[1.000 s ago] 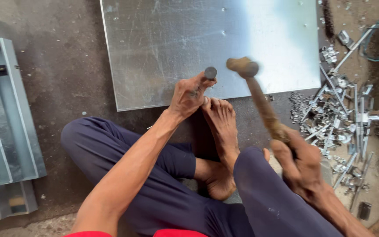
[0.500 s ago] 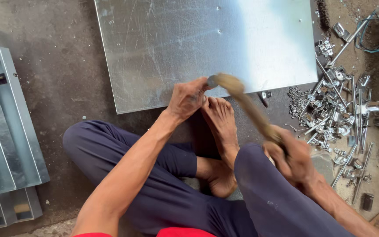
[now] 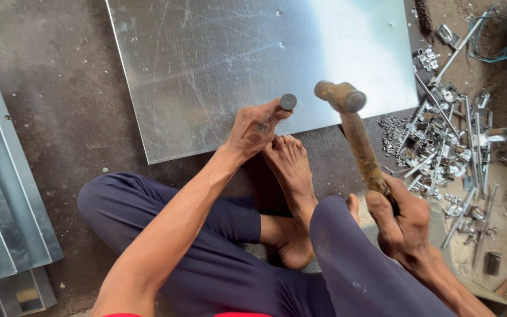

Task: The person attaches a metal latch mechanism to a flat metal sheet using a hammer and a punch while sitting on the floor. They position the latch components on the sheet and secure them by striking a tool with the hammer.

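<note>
Two hands share the work: the left hand (image 3: 252,126) pinches a punch (image 3: 284,104) upright on the metal sheet (image 3: 206,58); the right hand (image 3: 400,220) grips a hammer (image 3: 350,126), its head just right of the punch top, handle slanting back.

The metal sheet (image 3: 218,64) lies on the floor (image 3: 60,70) in the upper centre of the frame. At its lower edge stands the punch (image 3: 284,105) — the hammer (image 3: 353,135) is right of it. Loose bolts (image 3: 441,147) lie at the right, channel profiles (image 3: 1,194) at the left.
</note>
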